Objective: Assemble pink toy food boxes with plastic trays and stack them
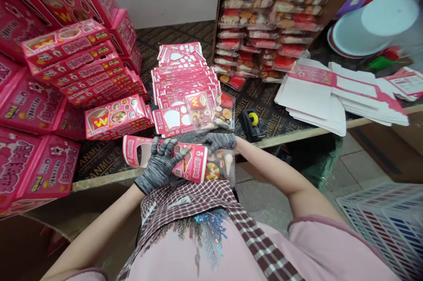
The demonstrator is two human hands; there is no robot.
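1. Pressing flat on a pink box (195,165), the L hand (160,164) is open w/ fingers spread.
2. R hand (218,141) is curled round the far edge of a clear tray (222,167).
3. Both forearms bend inward, wrists near the table (271,118) edge, close to the chest.
4. Tray holds toy food and sticks out of the box's R end.

Left hand (160,164) flat and splayed; right hand (218,141) curled, grip closed
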